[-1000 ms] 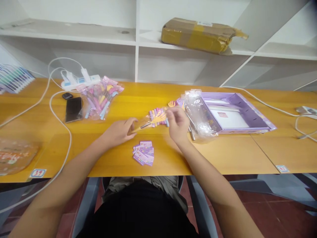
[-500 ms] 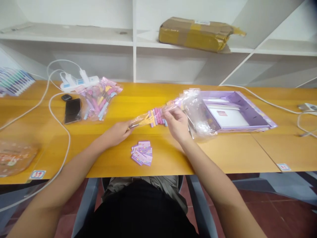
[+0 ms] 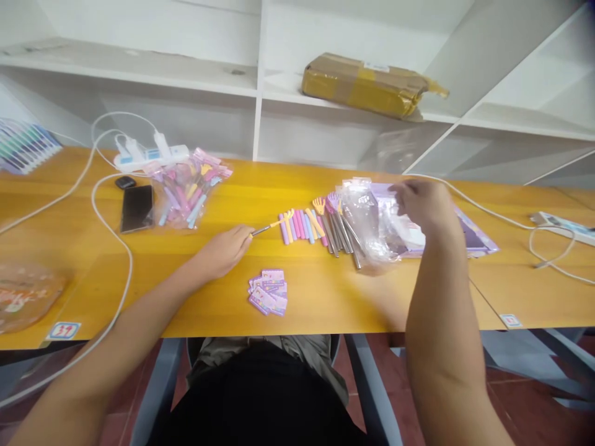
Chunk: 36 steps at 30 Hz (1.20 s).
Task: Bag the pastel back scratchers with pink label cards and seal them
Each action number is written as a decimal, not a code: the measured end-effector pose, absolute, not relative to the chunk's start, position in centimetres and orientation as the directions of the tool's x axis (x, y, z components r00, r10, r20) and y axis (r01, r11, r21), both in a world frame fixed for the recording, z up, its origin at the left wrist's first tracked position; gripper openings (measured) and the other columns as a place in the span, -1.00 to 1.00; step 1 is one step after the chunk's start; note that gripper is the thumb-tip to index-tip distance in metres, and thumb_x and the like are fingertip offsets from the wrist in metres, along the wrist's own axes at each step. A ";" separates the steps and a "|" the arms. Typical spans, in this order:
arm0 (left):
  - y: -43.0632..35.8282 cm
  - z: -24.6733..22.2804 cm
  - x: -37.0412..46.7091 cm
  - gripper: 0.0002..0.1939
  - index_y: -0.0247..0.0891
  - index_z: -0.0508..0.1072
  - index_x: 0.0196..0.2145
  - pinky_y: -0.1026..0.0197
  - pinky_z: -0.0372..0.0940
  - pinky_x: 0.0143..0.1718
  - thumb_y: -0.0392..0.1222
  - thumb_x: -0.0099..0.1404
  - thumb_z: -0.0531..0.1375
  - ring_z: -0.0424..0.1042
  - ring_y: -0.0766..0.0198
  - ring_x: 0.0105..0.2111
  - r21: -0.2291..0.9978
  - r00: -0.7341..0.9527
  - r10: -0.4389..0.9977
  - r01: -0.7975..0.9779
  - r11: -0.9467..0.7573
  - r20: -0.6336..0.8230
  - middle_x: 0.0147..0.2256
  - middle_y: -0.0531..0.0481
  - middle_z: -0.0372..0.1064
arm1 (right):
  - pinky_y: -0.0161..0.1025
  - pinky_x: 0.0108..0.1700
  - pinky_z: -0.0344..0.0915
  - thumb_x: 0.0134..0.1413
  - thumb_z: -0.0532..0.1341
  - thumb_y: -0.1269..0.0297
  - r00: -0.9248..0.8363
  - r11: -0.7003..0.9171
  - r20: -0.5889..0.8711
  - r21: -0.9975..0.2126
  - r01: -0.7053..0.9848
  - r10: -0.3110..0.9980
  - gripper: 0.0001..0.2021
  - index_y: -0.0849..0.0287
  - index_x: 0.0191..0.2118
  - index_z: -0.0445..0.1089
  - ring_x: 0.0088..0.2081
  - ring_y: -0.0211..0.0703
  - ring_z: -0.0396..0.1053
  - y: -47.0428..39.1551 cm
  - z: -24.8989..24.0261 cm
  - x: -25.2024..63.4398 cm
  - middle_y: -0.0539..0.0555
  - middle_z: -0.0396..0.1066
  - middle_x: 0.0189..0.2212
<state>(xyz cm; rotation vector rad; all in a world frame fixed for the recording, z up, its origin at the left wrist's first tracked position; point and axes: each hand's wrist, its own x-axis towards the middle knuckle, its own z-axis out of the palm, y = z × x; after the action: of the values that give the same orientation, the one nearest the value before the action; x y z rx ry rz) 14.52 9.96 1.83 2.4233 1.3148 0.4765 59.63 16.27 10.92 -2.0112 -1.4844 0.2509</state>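
Note:
My left hand (image 3: 230, 249) is closed on the end of a small yellow claw-headed stick (image 3: 274, 224) with a metal shaft. Its head reaches over a row of pastel handles (image 3: 300, 226). My right hand (image 3: 421, 201), blurred, is raised over the purple box (image 3: 478, 238) with a clear plastic bag (image 3: 395, 152) at its fingers. To the right of the row lie several metal rods (image 3: 341, 232) with purple and yellow claw heads. Clear bags (image 3: 365, 217) lie beside them, overlapping the box. A small pile of purple cards (image 3: 269, 292) rests near the table's front edge.
At left are a bag of pastel pieces (image 3: 188, 189), a black phone (image 3: 137, 209), a power strip (image 3: 151, 157) and white cables. A taped carton (image 3: 365, 85) sits on the shelf. Another power strip (image 3: 567, 227) is at the right.
My right hand has moved right and up from the handles, carrying the clear bag off the yellow stick. The stick is now bare in my left hand. The view has shifted slightly.

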 end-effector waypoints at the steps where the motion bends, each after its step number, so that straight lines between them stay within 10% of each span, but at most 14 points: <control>1: 9.9 1.8 14.6 -0.59 -0.23 0.41 0.12 -0.06 0.36 0.09 -0.03 0.66 -0.15 0.51 -0.02 0.02 0.443 0.512 0.849 0.736 -0.512 0.130 0.02 -0.22 0.49 | -0.22 -0.35 0.23 0.34 0.19 0.32 0.312 -0.236 0.109 -0.440 0.867 0.944 -0.82 0.18 -0.27 0.52 -0.47 -0.19 0.36 16.9 10.4 60.0 0.08 0.49 -0.43; 4: 9.7 1.8 14.7 -0.60 -0.24 0.41 0.12 -0.05 0.39 0.07 -0.05 0.66 -0.14 0.54 0.00 0.01 0.435 0.494 0.858 0.748 -0.502 0.140 0.02 -0.22 0.51 | -0.12 -0.15 0.29 0.29 0.25 0.30 0.320 -0.317 -0.010 -0.172 0.933 0.947 -0.82 0.26 -0.27 0.57 -0.23 0.02 0.50 18.6 7.9 60.1 0.31 0.60 -0.26; 9: 9.3 2.2 14.9 -0.65 -0.24 0.39 0.14 -0.02 0.43 -0.04 -0.07 0.65 -0.07 0.60 -0.02 -0.05 0.418 0.428 0.892 0.790 -0.448 0.146 0.00 -0.21 0.58 | 0.00 -0.03 0.28 0.28 0.35 0.22 0.390 -0.388 0.160 -0.048 0.921 0.907 -0.52 0.45 0.18 0.39 0.00 0.27 0.50 19.1 5.3 59.8 0.60 0.50 0.03; 14: 8.8 2.4 15.0 -0.71 -0.18 0.39 0.14 0.06 0.44 -0.06 -0.04 0.63 0.02 0.62 0.03 -0.02 0.505 0.383 0.887 0.729 -0.461 0.257 0.02 -0.16 0.61 | -0.14 -0.23 0.23 0.17 0.46 -0.06 0.124 0.004 0.344 -0.350 0.937 0.931 -0.57 0.18 -0.14 0.40 -0.32 -0.08 0.35 16.6 6.5 56.2 0.14 0.47 -0.29; 19: 8.6 1.7 15.1 -0.67 -0.21 0.47 0.02 0.15 0.41 -0.08 0.03 0.66 0.03 0.59 0.15 -0.17 0.424 0.541 0.743 0.610 -0.670 0.394 -0.15 -0.11 0.60 | -0.27 -0.41 0.05 0.21 0.38 -0.25 -0.550 0.455 0.177 -0.783 0.423 0.816 -0.44 0.08 -0.44 0.19 -0.46 -0.28 0.09 11.3 4.8 44.7 -0.13 0.15 -0.53; 27: 9.1 0.9 15.6 -0.57 -0.28 0.53 -0.09 0.16 0.35 -0.17 -0.01 0.69 -0.05 0.48 0.17 -0.26 0.148 0.738 0.519 0.510 -0.848 0.432 -0.28 -0.10 0.52 | -0.21 -0.46 -0.08 0.47 0.10 -0.23 -0.619 0.183 0.120 -0.982 0.039 0.776 -0.40 0.07 -0.52 0.11 -0.52 -0.28 -0.05 8.6 -0.3 38.6 -0.13 -0.01 -0.60; 36: 9.6 1.0 15.9 -0.59 -0.24 0.49 -0.19 0.12 0.30 -0.19 -0.09 0.69 -0.08 0.43 0.15 -0.28 0.122 0.759 0.544 0.539 -0.833 0.358 -0.31 -0.09 0.49 | -0.23 -0.48 -0.13 0.45 0.11 -0.26 -0.614 0.173 0.123 -0.985 0.023 0.780 -0.39 0.06 -0.52 0.08 -0.53 -0.30 -0.10 8.9 0.7 39.4 -0.14 -0.02 -0.61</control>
<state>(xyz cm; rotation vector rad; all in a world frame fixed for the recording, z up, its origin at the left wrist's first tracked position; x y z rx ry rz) 15.94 9.55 0.97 2.9352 0.9041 0.6039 39.43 8.86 0.67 -0.7591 -1.8077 1.5006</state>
